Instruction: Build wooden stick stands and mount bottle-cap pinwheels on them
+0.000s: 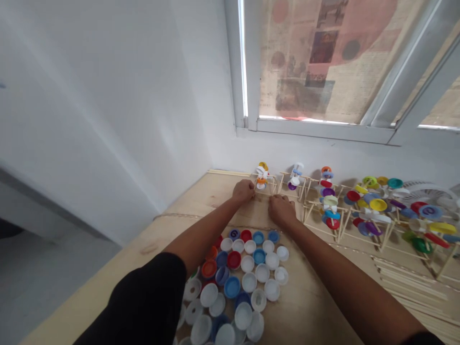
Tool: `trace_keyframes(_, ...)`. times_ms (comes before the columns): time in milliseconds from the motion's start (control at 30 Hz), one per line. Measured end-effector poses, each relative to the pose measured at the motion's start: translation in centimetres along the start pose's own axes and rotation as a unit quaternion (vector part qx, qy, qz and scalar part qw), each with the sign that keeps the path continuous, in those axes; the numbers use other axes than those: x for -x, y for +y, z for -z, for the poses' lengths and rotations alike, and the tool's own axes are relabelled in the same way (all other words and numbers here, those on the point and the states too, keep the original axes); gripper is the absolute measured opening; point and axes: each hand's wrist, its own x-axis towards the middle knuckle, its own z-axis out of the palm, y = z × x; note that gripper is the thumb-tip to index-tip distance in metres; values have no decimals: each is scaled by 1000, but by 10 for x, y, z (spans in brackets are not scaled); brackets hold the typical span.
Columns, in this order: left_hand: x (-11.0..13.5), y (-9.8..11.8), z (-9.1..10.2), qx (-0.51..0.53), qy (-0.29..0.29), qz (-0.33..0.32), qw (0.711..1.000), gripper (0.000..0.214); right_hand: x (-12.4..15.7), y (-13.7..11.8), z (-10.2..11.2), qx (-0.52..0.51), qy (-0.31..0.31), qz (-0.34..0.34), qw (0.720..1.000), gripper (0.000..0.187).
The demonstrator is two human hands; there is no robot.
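Observation:
At the back edge of the wooden table stands a small stick frame (272,186) carrying a wheel of yellow, white, orange and blue bottle caps (262,176). My left hand (244,190) is closed at the frame's left front corner, its fingertips pinched on the sticks. Curled fingers of my right hand (282,209) grip the frame's front right foot, partly hidden by the hand itself. Between my forearms lie many loose bottle caps (248,281), mostly white, with blue, red and orange ones among them.
More stick frames with cap wheels (373,215) stand to the right, some close together. Thin wooden sticks (413,287) lie at the lower right. A white fan grille (427,194) sits behind the frames. The wall and a paper-covered window (316,62) bound the table (172,235).

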Motion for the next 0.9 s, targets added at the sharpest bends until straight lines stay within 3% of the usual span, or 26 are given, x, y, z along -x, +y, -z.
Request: trace_keyframes(900, -13, 8, -3, -1, 4, 5, 1000, 20, -10, 0, -2, 19, 27, 16, 999, 37)
